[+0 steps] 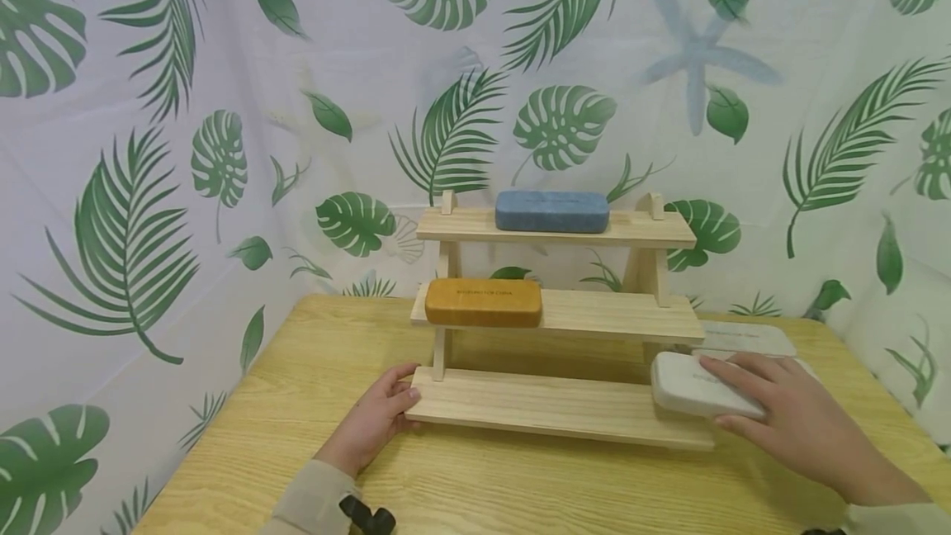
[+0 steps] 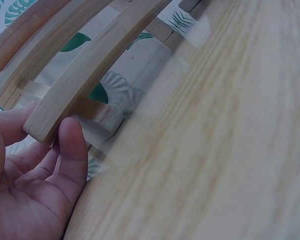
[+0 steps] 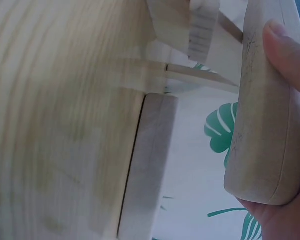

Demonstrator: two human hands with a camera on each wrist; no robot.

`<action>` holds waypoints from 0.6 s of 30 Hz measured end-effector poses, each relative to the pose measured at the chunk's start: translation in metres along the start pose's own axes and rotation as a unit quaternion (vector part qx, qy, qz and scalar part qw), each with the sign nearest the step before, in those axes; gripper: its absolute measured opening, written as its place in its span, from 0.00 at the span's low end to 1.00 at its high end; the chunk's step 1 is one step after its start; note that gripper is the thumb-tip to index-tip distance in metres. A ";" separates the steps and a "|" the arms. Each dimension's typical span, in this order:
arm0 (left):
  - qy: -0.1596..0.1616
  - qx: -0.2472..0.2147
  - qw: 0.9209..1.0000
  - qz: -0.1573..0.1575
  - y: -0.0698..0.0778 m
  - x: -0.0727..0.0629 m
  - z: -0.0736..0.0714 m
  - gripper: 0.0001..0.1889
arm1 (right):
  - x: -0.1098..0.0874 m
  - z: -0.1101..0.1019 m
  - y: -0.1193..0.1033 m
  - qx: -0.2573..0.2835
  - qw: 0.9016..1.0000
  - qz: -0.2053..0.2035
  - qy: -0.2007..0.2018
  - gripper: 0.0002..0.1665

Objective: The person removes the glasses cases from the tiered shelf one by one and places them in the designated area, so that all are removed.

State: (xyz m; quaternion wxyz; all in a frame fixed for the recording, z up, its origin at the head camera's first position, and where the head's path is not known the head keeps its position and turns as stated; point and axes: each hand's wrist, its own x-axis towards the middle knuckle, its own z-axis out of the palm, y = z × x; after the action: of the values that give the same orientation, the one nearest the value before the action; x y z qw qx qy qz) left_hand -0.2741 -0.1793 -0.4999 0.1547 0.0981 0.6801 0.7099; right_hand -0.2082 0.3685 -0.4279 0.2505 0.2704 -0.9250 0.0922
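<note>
A three-tier wooden display shelf [image 1: 550, 407] stands on the table. My left hand [image 1: 379, 415] grips the left end of its lowest board; in the left wrist view the board end [image 2: 47, 120] sits between the fingertips. My right hand [image 1: 798, 411] holds a white glasses case [image 1: 687, 386] near the right end of that board. In the right wrist view the held case [image 3: 262, 135] is off the table, thumb on one side. A blue glasses case [image 1: 552, 211] lies on the top tier, and an orange glasses case [image 1: 483, 304] sits at the left of the middle tier.
Another whitish glasses case [image 1: 750, 338] lies on the wooden table [image 1: 520, 494], behind my right hand and to the right of the shelf. Leaf-printed cloth [image 1: 297, 163] hangs behind and at both sides of the table.
</note>
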 end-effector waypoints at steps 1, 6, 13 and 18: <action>0.001 -0.001 1.000 -0.003 0.000 0.000 0.000 0.32 | -0.001 0.001 0.001 0.000 1.000 0.001 0.000 0.48; 0.004 -0.004 1.000 -0.007 0.003 0.000 0.001 0.32 | -0.006 0.003 0.005 0.002 1.000 0.009 -0.004 0.48; -0.001 -0.009 1.000 -0.009 0.000 0.001 -0.001 0.33 | -0.010 0.002 0.007 0.002 1.000 0.022 -0.017 0.49; 0.003 -0.007 1.000 -0.009 0.000 0.001 -0.001 0.33 | -0.014 0.002 0.008 0.004 0.999 0.028 -0.025 0.48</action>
State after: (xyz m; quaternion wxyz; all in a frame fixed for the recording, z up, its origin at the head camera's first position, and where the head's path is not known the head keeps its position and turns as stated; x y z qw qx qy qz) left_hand -0.2755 -0.1798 -0.5001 0.1600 0.0891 0.6766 0.7132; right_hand -0.2032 0.3815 -0.4371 0.2232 0.2473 -0.9380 0.0959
